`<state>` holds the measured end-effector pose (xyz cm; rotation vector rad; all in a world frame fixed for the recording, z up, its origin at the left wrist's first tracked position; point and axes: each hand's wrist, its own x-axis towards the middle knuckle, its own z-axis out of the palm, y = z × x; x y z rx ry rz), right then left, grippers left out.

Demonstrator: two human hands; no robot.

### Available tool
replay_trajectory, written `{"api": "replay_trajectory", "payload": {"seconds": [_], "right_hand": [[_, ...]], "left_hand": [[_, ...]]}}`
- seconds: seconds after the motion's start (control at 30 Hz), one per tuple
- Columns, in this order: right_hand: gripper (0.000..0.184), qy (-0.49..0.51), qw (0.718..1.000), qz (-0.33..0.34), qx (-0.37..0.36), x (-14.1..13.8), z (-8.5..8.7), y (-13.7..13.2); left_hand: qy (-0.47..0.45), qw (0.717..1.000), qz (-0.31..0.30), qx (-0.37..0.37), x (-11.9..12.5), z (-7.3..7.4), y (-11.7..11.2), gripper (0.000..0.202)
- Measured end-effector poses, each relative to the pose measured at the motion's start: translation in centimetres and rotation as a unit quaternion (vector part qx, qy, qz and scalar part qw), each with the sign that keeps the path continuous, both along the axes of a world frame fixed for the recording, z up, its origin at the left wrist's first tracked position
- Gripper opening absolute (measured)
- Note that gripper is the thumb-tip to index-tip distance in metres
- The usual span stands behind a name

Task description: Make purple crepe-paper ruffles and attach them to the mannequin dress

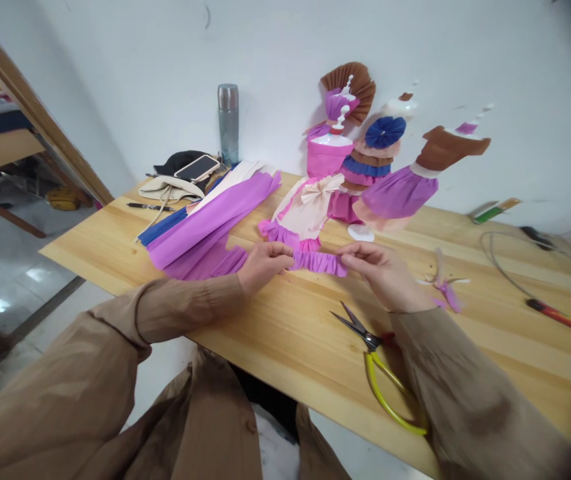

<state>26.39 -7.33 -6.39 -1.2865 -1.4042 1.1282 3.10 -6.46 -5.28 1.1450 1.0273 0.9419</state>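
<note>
A short purple ruffled strip is stretched between my two hands over the table. My left hand pinches its left end, and my right hand pinches the right end. Just behind the strip stands a small mannequin in a pink top and pale skirt with pink and purple ruffles and a bow. Below my right hand lie scissors with yellow handles, blades apart, partly hidden by my right sleeve. Purple sheets lie to the left of my left hand.
More dressed mannequins stand along the wall. At the back left are a thermos, a phone and a pen. On the right lie purple scraps, a red-handled tool with a cord and a white disc.
</note>
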Motion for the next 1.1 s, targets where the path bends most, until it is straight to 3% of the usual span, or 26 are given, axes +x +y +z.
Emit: {"api": "replay_trajectory", "payload": {"seconds": [0.17,0.33,0.47,0.53,0.6,0.7,0.8,0.93,1.1], "right_hand": [[0.031,0.009,1.000,-0.019,-0.008,0.6,-0.4,0.0],[0.029,0.038,0.999,0.008,-0.016,0.3,0.3,-0.5],[0.038,0.077,0.996,0.011,-0.048,0.5,0.6,-1.0],[0.045,0.042,0.997,-0.003,-0.057,0.8,0.5,-1.2],[0.047,-0.037,0.999,-0.036,-0.017,0.8,0.4,-1.3],[0.032,-0.158,0.977,-0.057,0.130,-0.1,0.8,-1.7],[0.024,-0.199,0.950,0.025,0.239,-1.9,1.8,-2.3],[0.026,-0.176,0.956,0.090,0.217,-4.0,2.3,-2.6],[0.016,-0.173,0.970,0.050,0.166,-4.9,1.7,-2.8]], "left_hand": [[-0.027,0.999,-0.044,-0.007,0.0,0.0,-0.3,0.007],[-0.046,0.997,-0.052,-0.030,-0.1,-0.3,0.0,0.004],[-0.071,0.996,-0.047,-0.037,-0.3,-0.6,0.2,0.009],[-0.077,0.995,-0.056,-0.025,-0.4,-0.6,0.1,0.013],[-0.076,0.995,-0.068,-0.006,-0.4,-0.6,0.0,0.018],[-0.072,0.994,-0.081,0.015,-0.4,-0.6,-0.2,0.022],[-0.053,0.993,-0.104,0.027,-0.4,-0.5,-0.3,0.022],[-0.013,0.988,-0.142,0.061,-0.5,0.0,-0.5,0.023],[0.029,0.986,-0.134,0.097,-0.7,0.5,-0.8,0.028]]}}
